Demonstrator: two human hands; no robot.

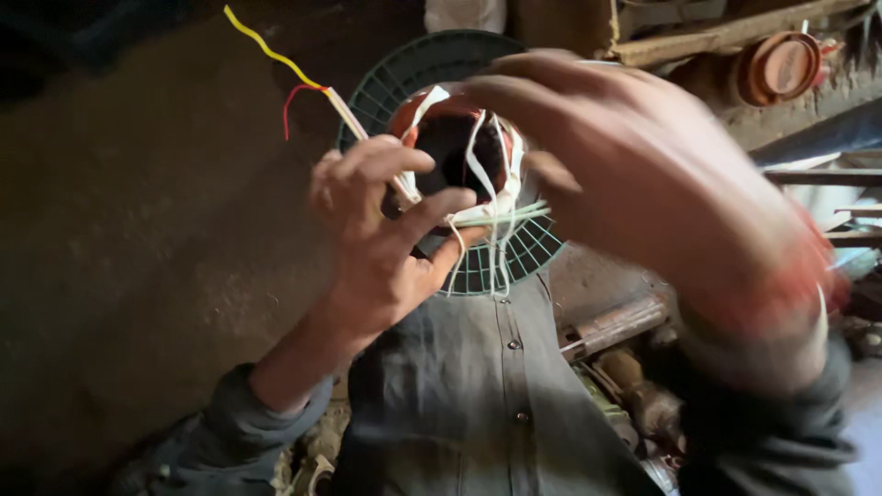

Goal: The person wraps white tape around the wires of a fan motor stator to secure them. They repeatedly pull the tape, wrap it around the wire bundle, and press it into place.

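Fingers [404, 165] of the left hand [377, 230] pinch narrow on the sleeved wire bundle [363, 129] at the green round grille [514, 257], held up at chest height. Right hand [643, 174] is motion-blurred over the coil and white ties [491, 184]; can't tell its grip. Risks: the pinch looks light, so a tug could slip the bundle and loosen the ties. Yellow lead [266, 48] and red lead [292, 101] hang free and could snag.
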